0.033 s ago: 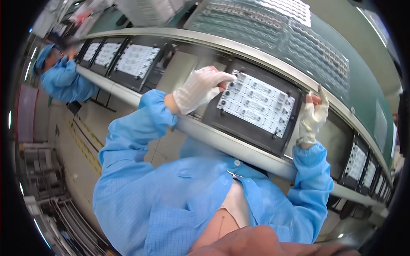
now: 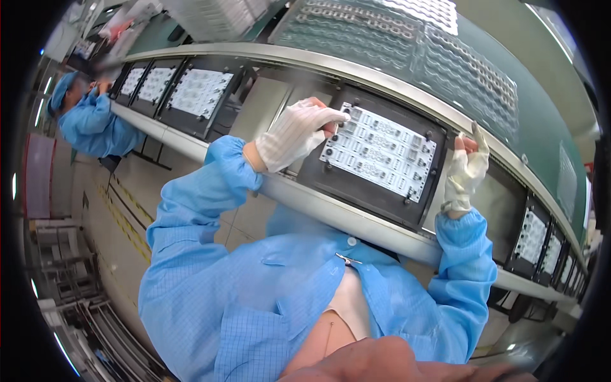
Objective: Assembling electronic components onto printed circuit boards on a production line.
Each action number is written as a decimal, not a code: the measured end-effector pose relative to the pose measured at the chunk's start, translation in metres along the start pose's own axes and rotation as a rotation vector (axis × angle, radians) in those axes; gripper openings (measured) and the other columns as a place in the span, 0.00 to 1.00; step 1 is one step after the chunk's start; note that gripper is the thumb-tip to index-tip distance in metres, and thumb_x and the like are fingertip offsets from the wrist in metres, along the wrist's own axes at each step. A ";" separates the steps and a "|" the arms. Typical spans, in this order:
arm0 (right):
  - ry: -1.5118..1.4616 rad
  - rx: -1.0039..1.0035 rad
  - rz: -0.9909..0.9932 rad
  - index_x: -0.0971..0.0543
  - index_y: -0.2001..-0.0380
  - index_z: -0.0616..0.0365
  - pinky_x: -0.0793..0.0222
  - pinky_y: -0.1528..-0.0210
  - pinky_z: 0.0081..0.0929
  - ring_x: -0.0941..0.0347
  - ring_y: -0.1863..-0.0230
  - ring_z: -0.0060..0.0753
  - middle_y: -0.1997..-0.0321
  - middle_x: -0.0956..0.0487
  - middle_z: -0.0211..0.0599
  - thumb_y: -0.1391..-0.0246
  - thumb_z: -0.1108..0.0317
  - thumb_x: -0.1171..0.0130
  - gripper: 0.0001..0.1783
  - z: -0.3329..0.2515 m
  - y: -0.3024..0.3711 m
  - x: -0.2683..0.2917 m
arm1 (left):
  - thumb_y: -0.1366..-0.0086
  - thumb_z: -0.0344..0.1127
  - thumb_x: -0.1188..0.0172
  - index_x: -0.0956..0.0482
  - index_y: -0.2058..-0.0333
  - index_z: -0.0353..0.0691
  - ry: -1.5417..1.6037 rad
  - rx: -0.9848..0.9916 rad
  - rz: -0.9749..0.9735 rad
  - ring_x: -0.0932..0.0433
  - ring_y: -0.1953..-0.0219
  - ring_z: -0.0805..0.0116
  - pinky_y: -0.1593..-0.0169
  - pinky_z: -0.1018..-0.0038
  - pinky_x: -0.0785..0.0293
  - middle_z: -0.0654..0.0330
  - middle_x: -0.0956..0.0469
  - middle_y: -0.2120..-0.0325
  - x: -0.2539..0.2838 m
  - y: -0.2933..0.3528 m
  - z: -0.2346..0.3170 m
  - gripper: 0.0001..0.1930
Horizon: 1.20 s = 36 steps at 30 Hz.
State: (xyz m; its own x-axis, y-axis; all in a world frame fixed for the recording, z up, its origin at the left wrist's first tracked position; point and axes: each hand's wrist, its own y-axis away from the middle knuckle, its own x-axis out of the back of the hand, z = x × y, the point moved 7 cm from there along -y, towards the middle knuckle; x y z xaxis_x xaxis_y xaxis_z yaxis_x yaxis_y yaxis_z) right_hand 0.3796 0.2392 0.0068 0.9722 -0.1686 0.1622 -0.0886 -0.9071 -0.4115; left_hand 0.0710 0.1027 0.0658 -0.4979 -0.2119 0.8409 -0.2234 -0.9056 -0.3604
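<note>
In front of me a white circuit board panel (image 2: 380, 153) with rows of small parts and dark round knobs along its edges lies on a black carrier plate (image 2: 323, 181). My left hand (image 2: 294, 135), in a white glove with bare fingertips, is at the panel's upper left corner. Its thumb and forefinger are pinched together there; anything between them is too small to make out. My right hand (image 2: 466, 170), also gloved, is raised just right of the carrier, near the far rail. Its forefinger stretches up and the other fingers are loosely bent, apart, with nothing visible in them.
The carrier sits on a conveyor line with a pale near rail (image 2: 356, 223). More loaded carriers stand left (image 2: 198, 93) and right (image 2: 529, 237). Clear plastic trays (image 2: 471, 76) cover the green bench beyond. A co-worker in blue (image 2: 95, 124) works at the far left.
The carrier and panel appear very slightly farther left in the picture, as do the neighbouring carriers. Both my hands keep nearly the same pose and place.
</note>
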 end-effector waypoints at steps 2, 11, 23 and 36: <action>0.167 -0.034 -0.016 0.24 0.40 0.53 0.32 0.62 0.20 0.32 0.68 0.19 0.66 0.23 0.28 0.42 0.71 0.38 0.25 -0.005 0.001 0.009 | 0.47 0.25 0.36 0.20 0.50 0.45 -0.001 -0.056 -0.017 0.22 0.63 0.60 0.59 0.67 0.22 0.61 0.20 0.72 -0.003 -0.007 0.012 0.22; 0.095 0.027 -0.057 0.22 0.43 0.54 0.31 0.61 0.21 0.29 0.66 0.20 0.65 0.22 0.29 0.42 0.66 0.36 0.23 -0.010 0.008 0.002 | 0.42 0.29 0.39 0.22 0.56 0.44 -0.238 -0.314 -0.097 0.21 0.68 0.59 0.58 0.65 0.25 0.58 0.22 0.75 -0.031 -0.013 0.032 0.14; 0.205 0.017 -0.131 0.22 0.47 0.56 0.29 0.62 0.24 0.27 0.66 0.22 0.66 0.21 0.29 0.43 0.64 0.34 0.21 -0.028 0.012 -0.009 | 0.44 0.28 0.38 0.23 0.56 0.43 -0.109 -0.282 -0.236 0.21 0.67 0.56 0.58 0.63 0.25 0.57 0.22 0.74 -0.024 -0.020 0.021 0.15; 0.201 -0.009 -0.301 0.24 0.45 0.59 0.29 0.61 0.22 0.28 0.67 0.20 0.68 0.22 0.30 0.45 0.74 0.35 0.23 -0.054 0.030 -0.015 | 0.46 0.24 0.38 0.21 0.57 0.42 -0.238 -0.385 -0.224 0.21 0.66 0.57 0.59 0.66 0.24 0.57 0.22 0.73 -0.029 -0.019 0.044 0.16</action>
State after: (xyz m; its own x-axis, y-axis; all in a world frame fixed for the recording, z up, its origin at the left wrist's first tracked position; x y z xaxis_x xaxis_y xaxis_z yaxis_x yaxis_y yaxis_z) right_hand 0.3506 0.1936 0.0403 0.8932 0.0354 0.4483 0.1929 -0.9306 -0.3110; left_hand 0.1267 0.1094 0.0660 -0.2076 -0.1461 0.9672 -0.6183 -0.7466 -0.2455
